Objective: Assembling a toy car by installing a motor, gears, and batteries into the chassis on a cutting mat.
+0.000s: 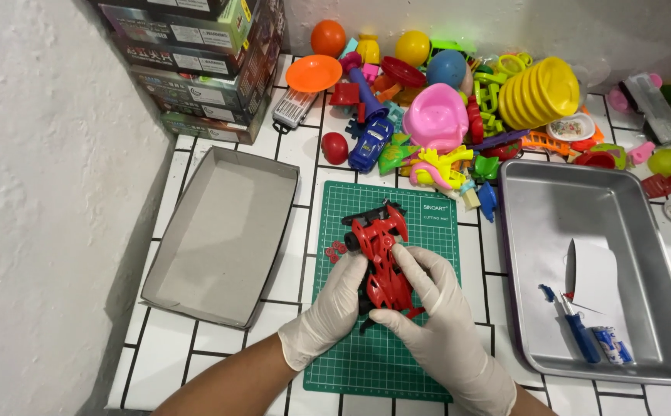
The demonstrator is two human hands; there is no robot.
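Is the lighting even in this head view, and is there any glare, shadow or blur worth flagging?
Head view: bright, even light; mild sheen on the metal tray; soft shadow by the cardboard box; both gloved hands and the red toy car are sharp.
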